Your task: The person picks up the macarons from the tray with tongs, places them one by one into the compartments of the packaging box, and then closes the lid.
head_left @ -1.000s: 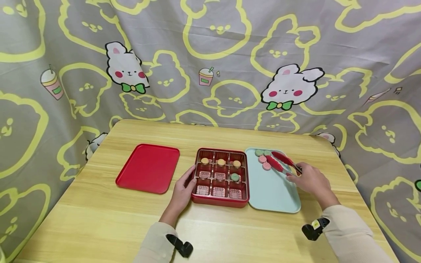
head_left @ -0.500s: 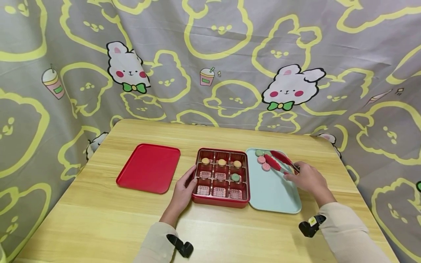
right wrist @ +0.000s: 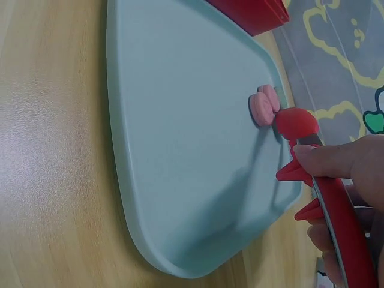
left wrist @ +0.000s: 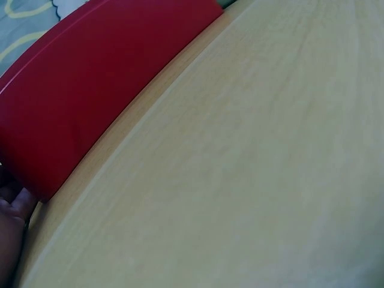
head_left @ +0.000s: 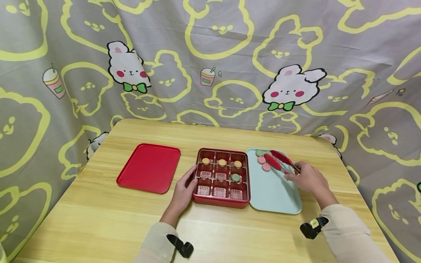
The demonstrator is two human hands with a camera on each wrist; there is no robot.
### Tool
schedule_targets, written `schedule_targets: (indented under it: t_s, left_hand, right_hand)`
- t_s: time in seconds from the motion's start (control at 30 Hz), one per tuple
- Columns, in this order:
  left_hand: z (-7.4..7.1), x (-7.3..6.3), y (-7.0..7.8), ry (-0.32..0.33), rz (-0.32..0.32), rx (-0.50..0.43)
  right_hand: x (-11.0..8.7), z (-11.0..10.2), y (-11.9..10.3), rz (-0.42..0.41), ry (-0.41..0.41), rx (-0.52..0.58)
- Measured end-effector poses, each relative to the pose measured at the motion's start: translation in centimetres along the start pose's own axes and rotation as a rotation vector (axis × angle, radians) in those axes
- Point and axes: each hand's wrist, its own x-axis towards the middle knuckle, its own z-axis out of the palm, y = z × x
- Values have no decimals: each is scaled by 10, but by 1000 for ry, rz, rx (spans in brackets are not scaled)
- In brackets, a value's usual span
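Note:
In the head view my left hand (head_left: pixel 182 189) holds the left side of a red box (head_left: pixel 221 202), whose clear insert is divided into compartments. Three yellow macarons (head_left: pixel 222 162) lie along its back row, and a green macaron (head_left: pixel 235 177) lies at the right of its middle row. My right hand (head_left: pixel 309 178) grips red-tipped tongs (head_left: pixel 279 160) over the light blue tray (head_left: pixel 273 197). The tongs' spread tips are at a second green macaron, mostly hidden behind them. Beside them lie a green macaron (head_left: pixel 259 153) and pink macarons (right wrist: pixel 261 109).
To the left, a red lid (head_left: pixel 149 168) lies flat on the wooden table (head_left: pixel 131 223). The blue tray stands against the box's right side. Behind the table hangs a patterned grey curtain (head_left: pixel 230 65).
The tongs and my right hand have shifted slightly left, closer to the green macaron at the tray's back. My left hand stays on the box.

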Motion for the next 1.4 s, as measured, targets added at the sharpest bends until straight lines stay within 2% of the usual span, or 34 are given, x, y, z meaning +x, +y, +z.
schedule_targets:
  t_s: [0.23, 0.57, 0.93, 1.4]
  left_hand:
    - [0, -1, 1, -1, -2, 0]
    - [0, 0, 0, -2, 1, 1]
    - [0, 1, -2, -6, -4, -8]
    - [0, 1, -2, -8, -6, -12]
  right_hand:
    - [-9, -4, -4, -39, 41, -7]
    - [-26, -6, -22, -134, 116, -11]
    - [-40, -7, -44, -196, 147, -41]
    - [-52, 2, -70, -275, 138, -26]
